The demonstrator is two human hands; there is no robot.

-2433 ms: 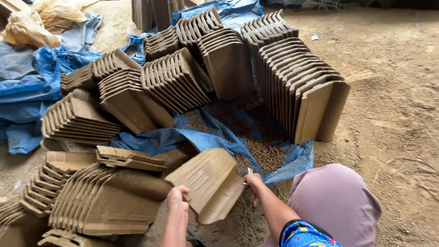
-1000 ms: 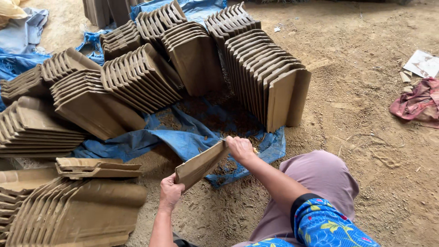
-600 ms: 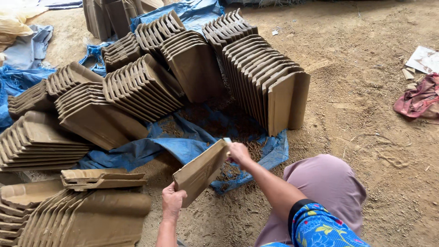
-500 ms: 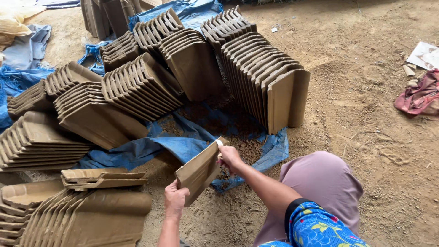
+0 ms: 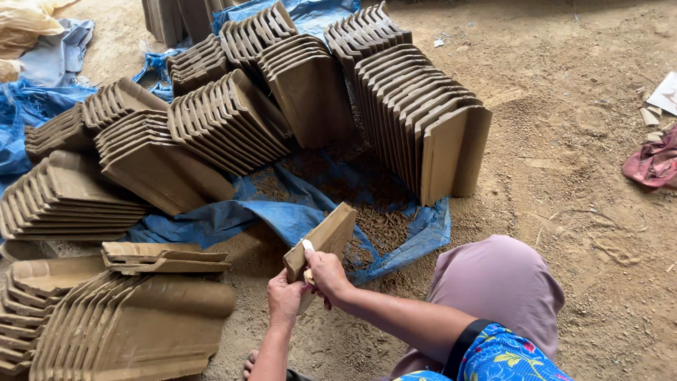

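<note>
tile: unfired clay roof tile (image 5: 326, 236) held up on edge near the middle, so its rim faces the worker
left hand (image 5: 283, 300): wrapped round the tile's near bottom corner, steadying it
right hand (image 5: 326, 275): fingers closed on a small pale scraper (image 5: 307, 246) against the edge
stacks: finished tiles (image 5: 423, 120) stood on edge at the far side on the blue tarp (image 5: 296, 204), probably so they dry

Two hands — the left hand (image 5: 284, 300) and the right hand (image 5: 328, 274) — are seen on one clay tile (image 5: 326, 238). Roughly a dozen stacks of unfired tiles (image 5: 430, 120) are ranged from near left to far right — too closely packed for single tiles to be counted. One blue tarpaulin (image 5: 282, 208) is spread beneath, and one reddish cloth (image 5: 652, 162) is seen at far right.
</note>
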